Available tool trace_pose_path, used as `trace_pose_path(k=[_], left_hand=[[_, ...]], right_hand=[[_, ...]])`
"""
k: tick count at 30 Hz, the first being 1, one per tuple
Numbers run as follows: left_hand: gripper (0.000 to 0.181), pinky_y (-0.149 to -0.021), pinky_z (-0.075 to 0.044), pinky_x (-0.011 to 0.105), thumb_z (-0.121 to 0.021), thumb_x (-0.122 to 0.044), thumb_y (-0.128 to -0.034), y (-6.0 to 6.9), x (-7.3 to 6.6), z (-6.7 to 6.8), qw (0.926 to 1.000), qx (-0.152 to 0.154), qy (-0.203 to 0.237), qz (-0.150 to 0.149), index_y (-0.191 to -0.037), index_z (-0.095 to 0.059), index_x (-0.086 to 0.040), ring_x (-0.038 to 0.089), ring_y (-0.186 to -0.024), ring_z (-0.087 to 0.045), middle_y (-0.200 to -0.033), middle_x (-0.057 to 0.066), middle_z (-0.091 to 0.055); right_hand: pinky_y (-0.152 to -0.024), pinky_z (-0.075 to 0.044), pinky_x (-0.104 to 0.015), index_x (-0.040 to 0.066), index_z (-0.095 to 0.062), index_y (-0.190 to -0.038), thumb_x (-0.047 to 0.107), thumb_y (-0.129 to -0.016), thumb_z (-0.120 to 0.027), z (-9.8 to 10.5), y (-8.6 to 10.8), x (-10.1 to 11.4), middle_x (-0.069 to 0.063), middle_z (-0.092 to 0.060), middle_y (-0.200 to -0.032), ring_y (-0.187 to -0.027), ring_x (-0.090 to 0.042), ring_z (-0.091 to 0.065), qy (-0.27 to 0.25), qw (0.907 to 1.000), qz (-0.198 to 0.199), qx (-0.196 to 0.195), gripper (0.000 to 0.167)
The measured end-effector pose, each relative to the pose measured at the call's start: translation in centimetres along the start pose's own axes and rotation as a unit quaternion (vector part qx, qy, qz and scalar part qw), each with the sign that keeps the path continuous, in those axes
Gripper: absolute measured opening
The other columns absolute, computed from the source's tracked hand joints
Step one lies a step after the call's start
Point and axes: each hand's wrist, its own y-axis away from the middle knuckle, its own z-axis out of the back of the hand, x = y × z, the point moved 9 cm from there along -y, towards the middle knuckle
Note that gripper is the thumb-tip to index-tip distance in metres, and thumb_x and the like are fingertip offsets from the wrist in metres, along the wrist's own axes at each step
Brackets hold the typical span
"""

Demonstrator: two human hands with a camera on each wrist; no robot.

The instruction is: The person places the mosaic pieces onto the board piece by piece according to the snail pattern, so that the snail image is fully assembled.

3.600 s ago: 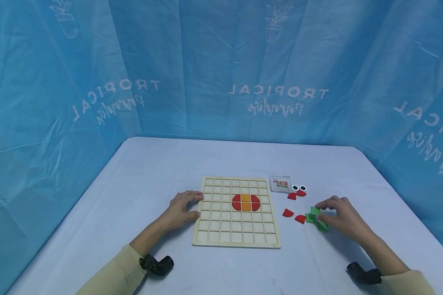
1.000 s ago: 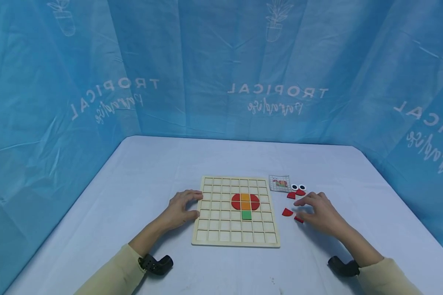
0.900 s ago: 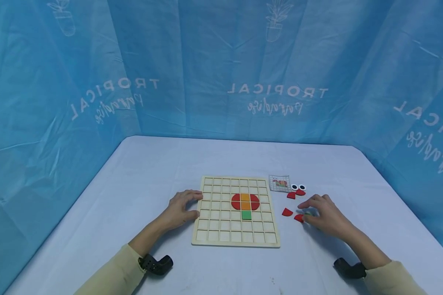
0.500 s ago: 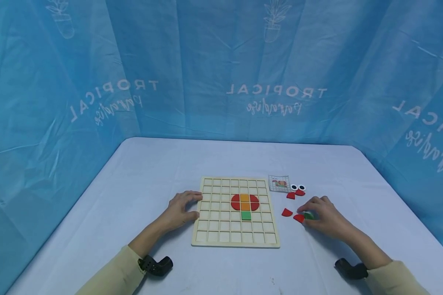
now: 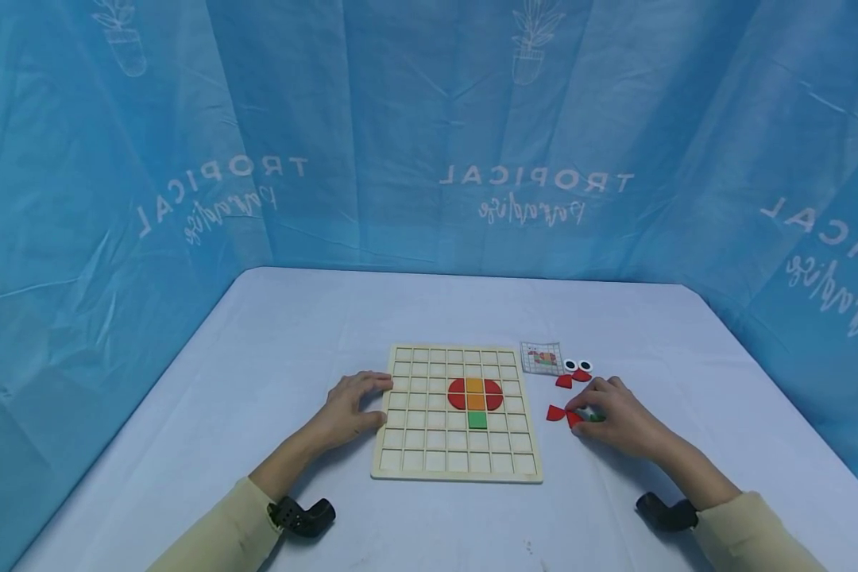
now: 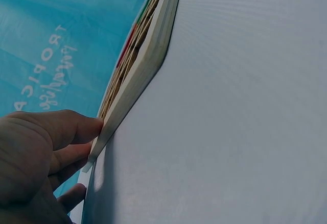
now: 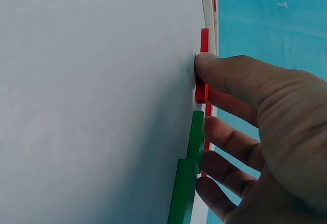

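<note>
The green pieces (image 7: pixel 195 137) are mostly covered by the right hand (image 5: pixel 618 417) in the head view; from the right wrist they are seen edge-on, one cut off by the frame's bottom. A red piece (image 5: pixel 573 419) is pinched between that hand's thumb and forefinger, its middle hidden by the thumb from the wrist; whether the red above and below the thumb belongs to one piece cannot be told. It is held just right of the board (image 5: pixel 434 460), near another red piece (image 5: pixel 554 413). The drawing on the card (image 5: pixel 541 358) is too small to be made out fully. By the left hand (image 5: pixel 346 409), fingers and thumb spread apart, the board's left edge is touched; from that wrist the board is shown edge-on and cut off at the top. On the board, an orange-and-red oval and a green square (image 5: pixel 477 420) are set right of centre. A broad stretch of worktop (image 5: pixel 329 310) is left between the board's far edge and the curtain (image 5: pixel 400 119), with more room to the left.
</note>
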Motion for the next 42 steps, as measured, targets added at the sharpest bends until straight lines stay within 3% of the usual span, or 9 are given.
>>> trace_pose_path(k=[10, 20, 30, 35, 42], left_hand=[[0.049, -0.115, -0.010, 0.057, -0.067, -0.010, -0.0786, 0.0, 0.0, 0.0, 1.0000, 0.003, 0.002, -0.002, -0.127, -0.057, -0.008, 0.032, -0.138, -0.030, -0.141, 0.007, -0.048], [0.049, -0.115, -0.008, 0.058, -0.067, -0.011, -0.0790, 0.0, 0.0, -0.1, 1.0000, 0.006, 0.003, -0.006, -0.127, -0.057, -0.009, 0.033, -0.138, -0.029, -0.141, 0.006, -0.047], [0.050, -0.116, -0.007, 0.057, -0.068, -0.011, -0.0785, 0.0, 0.1, -0.2, 1.0000, 0.006, 0.004, -0.001, -0.127, -0.057, -0.010, 0.032, -0.139, -0.028, -0.141, 0.006, -0.048], [0.050, -0.116, -0.007, 0.057, -0.068, -0.011, -0.0786, -0.1, 0.2, -0.2, 1.0000, 0.007, 0.002, 0.000, -0.127, -0.057, -0.009, 0.032, -0.139, -0.028, -0.141, 0.006, -0.047], [0.051, -0.116, -0.008, 0.056, -0.068, -0.012, -0.0782, 0.0, 0.1, -0.2, 1.0000, 0.005, 0.002, 0.006, -0.127, -0.057, -0.010, 0.031, -0.140, -0.028, -0.141, 0.005, -0.047]], right_hand=[[-0.073, -0.055, -0.035, 0.019, -0.070, -0.104, 0.028, -0.068, -0.082, 0.3, -0.2, 0.7, -0.007, -0.059, -0.113, -0.108, -0.025, -0.045, -0.039, 0.9991, -0.018, -0.001, 0.038], [-0.076, -0.046, -0.031, 0.018, -0.072, -0.098, 0.020, -0.073, -0.079, -0.3, -1.3, 5.7, 0.001, -0.064, -0.099, -0.100, -0.019, -0.047, -0.045, 0.9975, 0.027, -0.048, 0.026], [-0.079, -0.047, -0.034, 0.018, -0.073, -0.098, 0.027, -0.071, -0.080, -2.6, -2.5, 9.8, 0.002, -0.065, -0.099, -0.102, -0.018, -0.048, -0.041, 0.9973, 0.039, -0.046, 0.029], [-0.072, -0.040, -0.028, 0.019, -0.074, -0.096, 0.025, -0.071, -0.080, -3.3, -2.8, 10.5, 0.005, -0.063, -0.096, -0.093, -0.015, -0.044, -0.047, 0.9975, 0.035, -0.040, 0.026], [-0.069, -0.035, -0.026, 0.021, -0.074, -0.094, 0.026, -0.069, -0.081, -3.6, -2.9, 11.0, 0.006, -0.061, -0.092, -0.088, -0.013, -0.040, -0.013, 0.9984, 0.035, -0.043, 0.026]])
